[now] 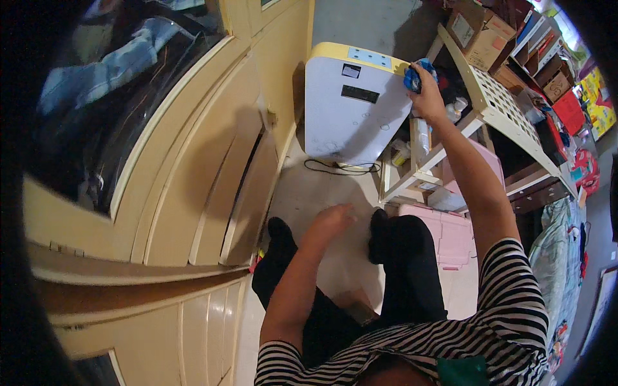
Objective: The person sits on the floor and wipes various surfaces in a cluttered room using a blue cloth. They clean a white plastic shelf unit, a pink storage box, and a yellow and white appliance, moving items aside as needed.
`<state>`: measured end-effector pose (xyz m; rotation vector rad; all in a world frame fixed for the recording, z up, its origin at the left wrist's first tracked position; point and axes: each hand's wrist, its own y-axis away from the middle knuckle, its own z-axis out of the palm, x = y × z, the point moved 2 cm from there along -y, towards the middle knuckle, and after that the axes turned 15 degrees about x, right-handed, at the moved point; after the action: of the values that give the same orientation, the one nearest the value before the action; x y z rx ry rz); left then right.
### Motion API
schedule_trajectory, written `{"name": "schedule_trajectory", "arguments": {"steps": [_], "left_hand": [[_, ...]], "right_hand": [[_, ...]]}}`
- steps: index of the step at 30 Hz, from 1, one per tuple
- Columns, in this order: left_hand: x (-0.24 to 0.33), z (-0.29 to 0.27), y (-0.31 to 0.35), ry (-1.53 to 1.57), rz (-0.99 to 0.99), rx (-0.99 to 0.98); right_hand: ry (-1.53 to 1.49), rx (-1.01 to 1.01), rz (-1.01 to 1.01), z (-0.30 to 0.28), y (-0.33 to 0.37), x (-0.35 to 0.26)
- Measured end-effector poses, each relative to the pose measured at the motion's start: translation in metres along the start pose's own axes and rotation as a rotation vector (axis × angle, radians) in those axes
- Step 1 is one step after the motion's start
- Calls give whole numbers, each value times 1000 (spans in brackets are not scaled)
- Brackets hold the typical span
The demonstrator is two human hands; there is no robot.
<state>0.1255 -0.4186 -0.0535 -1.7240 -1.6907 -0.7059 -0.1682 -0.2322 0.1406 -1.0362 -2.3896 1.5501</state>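
Note:
My right hand (pixel 427 98) is stretched forward and closed around a crumpled blue cloth (pixel 412 80). It is at the top right corner of a tall white appliance (pixel 351 125), which has a yellow top edge, a pale control strip and a dark slot. Whether the cloth touches the edge is hard to make out. My left hand (pixel 331 222) hangs over the floor between my knees and the appliance. Its fingers are stretched out, slightly blurred, with nothing seen in them. A black cord (pixel 341 168) lies on the floor at the appliance's base.
To the left stands a cream wooden door (pixel 193 186) with a dark glass pane. On the right, a cream lattice-topped rack (pixel 505 103) carries cardboard boxes (pixel 479 32) and folders. Beneath it sits a pink storage box (pixel 444 233). A bed with a pale green cover (pixel 555 257) is farther right.

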Motion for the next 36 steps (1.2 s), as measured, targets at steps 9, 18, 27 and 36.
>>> {"name": "schedule_trajectory", "arguments": {"steps": [9,18,27,36], "left_hand": [[11,4,-19,-92,56,-177],[19,1,-49,-298,73,-114],[20,-2,-69,-326,57,-163],[14,-4,-63,-294,52,-168]], "right_hand": [[117,-386,149,56,-52,16],[93,-441,204,109,-80,-29],[122,39,524,62,-46,8],[-18,663,933,84,59,98]]}}
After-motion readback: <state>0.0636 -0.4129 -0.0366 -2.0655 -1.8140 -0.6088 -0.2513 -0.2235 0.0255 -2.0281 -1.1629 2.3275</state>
